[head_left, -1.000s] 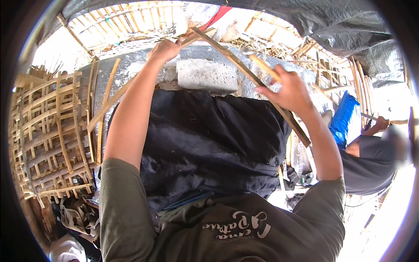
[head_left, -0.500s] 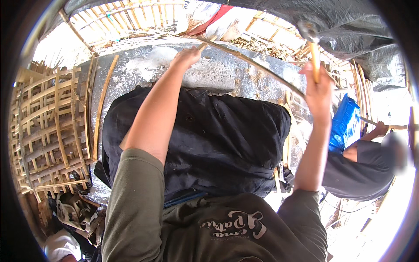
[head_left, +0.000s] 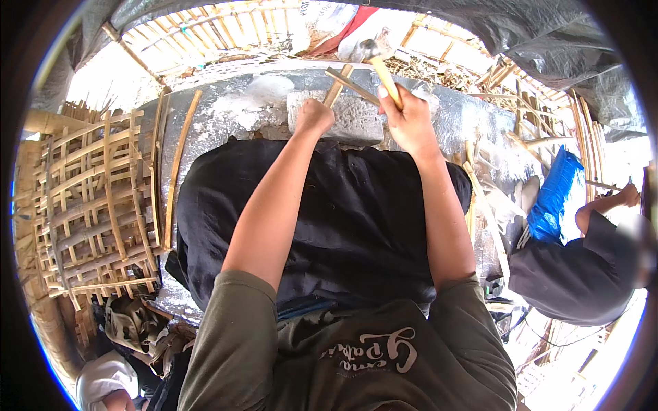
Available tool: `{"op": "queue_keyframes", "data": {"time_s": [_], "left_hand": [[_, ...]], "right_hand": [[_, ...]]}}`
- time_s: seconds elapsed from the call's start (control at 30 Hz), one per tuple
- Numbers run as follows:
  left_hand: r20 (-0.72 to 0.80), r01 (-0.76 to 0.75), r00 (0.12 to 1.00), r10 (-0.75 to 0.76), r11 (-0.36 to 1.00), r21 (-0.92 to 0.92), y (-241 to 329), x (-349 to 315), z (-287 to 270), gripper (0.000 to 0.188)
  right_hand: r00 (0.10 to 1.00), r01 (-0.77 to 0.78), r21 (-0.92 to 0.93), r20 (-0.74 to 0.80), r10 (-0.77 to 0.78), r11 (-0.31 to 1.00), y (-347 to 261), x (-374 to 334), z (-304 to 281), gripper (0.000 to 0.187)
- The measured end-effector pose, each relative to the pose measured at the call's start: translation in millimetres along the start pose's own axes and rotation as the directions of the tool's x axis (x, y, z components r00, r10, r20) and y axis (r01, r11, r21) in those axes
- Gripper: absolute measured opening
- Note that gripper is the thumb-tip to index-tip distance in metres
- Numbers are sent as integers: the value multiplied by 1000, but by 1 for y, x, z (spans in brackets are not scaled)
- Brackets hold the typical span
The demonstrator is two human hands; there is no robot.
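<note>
Left hand (head_left: pixel 315 118): clenched around a flat wooden strip (head_left: pixel 337 87), knuckles up, one end poking out past my fist, up and to the right; my forearm hides the rest.
Right hand (head_left: pixel 410 118): grasping a hammer (head_left: pixel 379 66) by its pale wooden handle, thumb laid along it.
Hammer head (head_left: pixel 366 49): grey metal, up and to the left of my right hand, past the ends of the strips; it shows apart from them, though I cannot tell how high it is.
Second strip (head_left: pixel 360 88): darker, slanting between my two hands; it crosses the first strip just beyond my left fist, and its lower end runs out of sight at my right hand. Whether I touch it, I cannot tell.
Stone block (head_left: pixel 360 127): pale and rough, beneath and between both hands.
Black cloth (head_left: pixel 343 205): spread over my lap, nearer my body than either hand, under my forearms.
Loose strip (head_left: pixel 181 164): well to the left of my left hand, lying lengthwise.
Woven bamboo panel (head_left: pixel 92 205): farther left than that strip.
Blue bag (head_left: pixel 554 195): shiny, well to the right of my right hand.
Another person (head_left: pixel 572 274): in dark clothes, beyond the right hand, beside the bag.
</note>
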State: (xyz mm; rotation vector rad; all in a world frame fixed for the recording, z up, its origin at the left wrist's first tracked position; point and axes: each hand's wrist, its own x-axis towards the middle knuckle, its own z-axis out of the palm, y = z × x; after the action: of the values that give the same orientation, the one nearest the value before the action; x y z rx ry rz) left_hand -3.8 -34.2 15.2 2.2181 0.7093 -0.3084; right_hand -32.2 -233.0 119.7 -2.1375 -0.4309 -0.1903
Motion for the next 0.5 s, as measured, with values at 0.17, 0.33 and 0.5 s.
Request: {"op": "queue_keyframes", "data": {"time_s": [0.17, 0.33, 0.5], "left_hand": [[162, 104, 985, -63, 960, -258, -11, -4, -9, 40], [-17, 98, 994, -111, 929, -356, -43, -4, 5, 34], [-115, -13, 993, -18, 965, -262, -39, -36, 0, 30]], "right_hand": [[997, -33, -152, 66, 44, 988, 1, -2, 8, 35], [997, 0, -154, 70, 11, 988, 3, -4, 15, 30], [987, -39, -288, 139, 83, 957, 11, -6, 22, 35]]}}
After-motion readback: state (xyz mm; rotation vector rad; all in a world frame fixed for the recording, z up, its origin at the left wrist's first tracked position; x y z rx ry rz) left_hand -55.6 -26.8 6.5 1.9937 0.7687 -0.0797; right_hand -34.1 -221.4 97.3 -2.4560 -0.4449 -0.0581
